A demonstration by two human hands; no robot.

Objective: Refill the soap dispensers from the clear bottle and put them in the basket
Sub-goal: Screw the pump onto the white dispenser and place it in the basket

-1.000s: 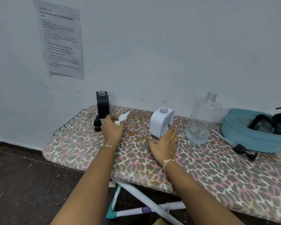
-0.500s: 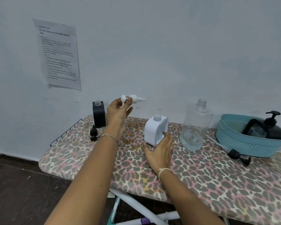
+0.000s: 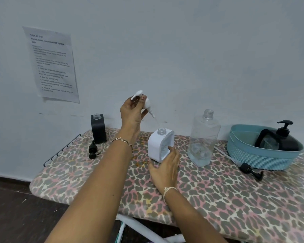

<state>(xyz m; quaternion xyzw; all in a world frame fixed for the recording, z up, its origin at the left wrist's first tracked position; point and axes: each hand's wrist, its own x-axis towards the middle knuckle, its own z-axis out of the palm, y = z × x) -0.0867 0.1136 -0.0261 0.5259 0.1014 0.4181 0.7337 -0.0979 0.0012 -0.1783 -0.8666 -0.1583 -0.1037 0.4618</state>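
Pump head [image 3: 146, 103] sat pinched in your left hand [image 3: 131, 112] above the white dispenser [image 3: 157, 144]. Your right hand [image 3: 165, 170] gripped its base.

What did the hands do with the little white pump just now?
The left hand picked the white pump up off the ironing board, raised it, and tipped its tube down toward the open neck of the white dispenser. The right hand kept holding that dispenser; the clear bottle, black dispenser and basket stayed put.

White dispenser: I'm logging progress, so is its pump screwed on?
No, the white dispenser has an open neck, and the left hand holds the white pump above it, tube pointing down toward the opening.
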